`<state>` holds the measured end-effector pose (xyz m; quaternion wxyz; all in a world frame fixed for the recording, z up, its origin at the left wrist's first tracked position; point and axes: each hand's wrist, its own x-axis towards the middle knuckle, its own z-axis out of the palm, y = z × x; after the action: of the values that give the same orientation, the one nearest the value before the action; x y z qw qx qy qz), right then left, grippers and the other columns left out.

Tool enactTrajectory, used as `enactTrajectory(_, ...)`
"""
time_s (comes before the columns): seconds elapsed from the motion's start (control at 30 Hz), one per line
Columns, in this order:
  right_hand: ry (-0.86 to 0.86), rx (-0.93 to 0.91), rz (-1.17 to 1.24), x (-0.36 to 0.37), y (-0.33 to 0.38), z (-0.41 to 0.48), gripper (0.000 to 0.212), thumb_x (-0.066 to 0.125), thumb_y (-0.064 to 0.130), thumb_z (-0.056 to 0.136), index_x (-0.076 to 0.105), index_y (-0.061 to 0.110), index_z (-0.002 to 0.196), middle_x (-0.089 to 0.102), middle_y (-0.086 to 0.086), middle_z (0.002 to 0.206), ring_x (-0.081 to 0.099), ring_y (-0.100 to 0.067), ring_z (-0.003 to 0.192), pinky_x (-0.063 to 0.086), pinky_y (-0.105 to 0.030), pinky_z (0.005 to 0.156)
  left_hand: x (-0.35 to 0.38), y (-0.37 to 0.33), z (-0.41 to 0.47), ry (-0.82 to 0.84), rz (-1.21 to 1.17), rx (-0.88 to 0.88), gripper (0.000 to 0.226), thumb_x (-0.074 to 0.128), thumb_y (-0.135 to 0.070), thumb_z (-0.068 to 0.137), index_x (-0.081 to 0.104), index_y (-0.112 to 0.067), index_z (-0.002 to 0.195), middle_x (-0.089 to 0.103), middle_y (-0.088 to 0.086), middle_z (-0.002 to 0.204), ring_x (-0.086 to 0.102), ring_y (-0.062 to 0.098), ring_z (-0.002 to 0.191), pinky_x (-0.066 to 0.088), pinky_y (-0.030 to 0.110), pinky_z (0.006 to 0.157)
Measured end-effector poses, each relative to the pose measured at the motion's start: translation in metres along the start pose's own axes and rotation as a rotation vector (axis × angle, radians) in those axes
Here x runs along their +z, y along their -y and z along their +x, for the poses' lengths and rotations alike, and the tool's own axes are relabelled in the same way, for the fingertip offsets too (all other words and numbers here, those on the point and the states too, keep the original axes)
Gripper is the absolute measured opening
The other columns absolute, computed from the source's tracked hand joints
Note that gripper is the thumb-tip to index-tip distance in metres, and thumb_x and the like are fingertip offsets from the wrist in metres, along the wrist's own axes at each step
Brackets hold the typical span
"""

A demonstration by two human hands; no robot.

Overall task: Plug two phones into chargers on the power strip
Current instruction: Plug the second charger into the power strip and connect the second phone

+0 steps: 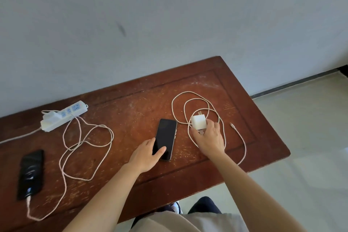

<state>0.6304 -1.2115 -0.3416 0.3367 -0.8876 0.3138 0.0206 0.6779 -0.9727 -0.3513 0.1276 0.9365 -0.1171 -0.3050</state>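
A black phone lies face up in the middle of the wooden table; my left hand grips its near end, thumb on the screen. My right hand holds a white charger block, prongs pointing away, lifted slightly above its coiled white cable. That cable's free plug lies to the right. At the far left a white power strip carries another white charger, whose cable runs to a second black phone.
The table stands against a grey wall. Its right end and near edge drop to a pale tiled floor. The power strip's own cord leads off the left side. My legs show below the table's near edge.
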Motion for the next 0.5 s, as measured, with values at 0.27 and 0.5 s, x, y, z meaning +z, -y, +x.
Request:
enactTrajectory(0.27,0.059,-0.254,0.170,0.015,0.068,-0.015,0.071,0.067,0.051,0.087,0.041,0.020,0.146,0.046,-0.004,0.131,0.057,-0.020,0.094,0.047,-0.031,0.071,-0.042,0.053,-0.057,-0.220,0.058,-0.119,0.070,0.032,-0.059,0.101,0.023,-0.019,0.157,0.020,0.004,0.167,0.019,0.022,0.153,0.027,0.046,0.120)
enactTrajectory(0.5,0.046,-0.533,0.194,0.048,0.150,-0.038,0.068,0.071,0.035,0.089,0.040,0.020,0.148,0.045,-0.006,0.132,0.058,-0.017,0.087,0.053,-0.031,0.066,-0.095,0.146,-0.069,-0.298,0.082,-0.224,0.068,0.039,-0.056,0.100,0.027,-0.019,0.156,0.017,0.008,0.167,0.019,0.028,0.152,0.029,0.048,0.118)
